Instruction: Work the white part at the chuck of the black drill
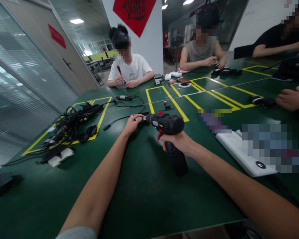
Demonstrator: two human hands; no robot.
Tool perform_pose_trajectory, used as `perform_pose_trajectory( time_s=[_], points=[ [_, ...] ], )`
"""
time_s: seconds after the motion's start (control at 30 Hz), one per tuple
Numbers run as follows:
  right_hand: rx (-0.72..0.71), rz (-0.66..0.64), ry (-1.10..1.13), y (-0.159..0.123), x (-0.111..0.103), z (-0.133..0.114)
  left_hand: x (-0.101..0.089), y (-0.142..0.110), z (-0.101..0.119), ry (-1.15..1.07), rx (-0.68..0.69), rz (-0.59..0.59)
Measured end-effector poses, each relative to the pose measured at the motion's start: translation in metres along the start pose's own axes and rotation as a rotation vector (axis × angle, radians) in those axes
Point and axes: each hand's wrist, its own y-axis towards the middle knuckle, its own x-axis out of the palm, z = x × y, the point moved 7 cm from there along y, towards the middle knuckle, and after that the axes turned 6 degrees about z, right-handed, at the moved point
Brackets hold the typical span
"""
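My right hand [175,141] is wrapped round the grip of a black cordless drill [168,122] with red details, its nose pointing left and away from me. The drill's tip meets a small black block [145,122] with a pale label, lying on the table. Fingers of my left hand [134,124] are closed over that block and press it down; the hand hides part of it. From beside the left hand, a thin black cable [117,122] runs left to a plug. Just beyond the drill lie small black pieces [167,108].
A tangle of black cables and adapters [74,122] fills the left part of the green table [139,186], partly within yellow tape. At right lies a white power bank-like slab [239,152]. Across the table, one person [129,71] holds a screwdriver [119,70]; others sit at right.
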Motion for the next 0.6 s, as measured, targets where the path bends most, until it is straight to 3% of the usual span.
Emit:
perform_pose_trajectory(
  time_s=[0.2, 0.27, 0.33, 0.4, 0.47, 0.53, 0.6],
  points=[
    [0.005, 0.06, 0.019, 0.001, -0.007, 0.003, -0.002, -0.002, -0.005, -0.127, -0.027, 0.023],
    [0.014, 0.081, 0.04, 0.002, -0.009, 0.004, -0.007, -0.003, -0.005, -0.14, -0.046, 0.093],
    [0.021, 0.103, 0.072, 0.003, -0.011, 0.006, -0.018, -0.002, 0.01, -0.099, -0.033, 0.217],
    [0.026, 0.127, 0.092, 0.004, -0.013, 0.007, -0.035, -0.003, 0.046, -0.024, 0.023, 0.354],
    [0.03, 0.159, 0.094, 0.005, -0.015, 0.009, -0.051, -0.007, 0.101, 0.07, 0.085, 0.396],
    [0.039, 0.188, 0.106, 0.005, -0.017, 0.011, -0.059, -0.023, 0.161, 0.125, 0.121, 0.242],
    [0.036, 0.2, 0.132, 0.006, -0.018, 0.011, -0.051, -0.062, 0.214, 0.114, 0.217, -0.177]
  ],
)
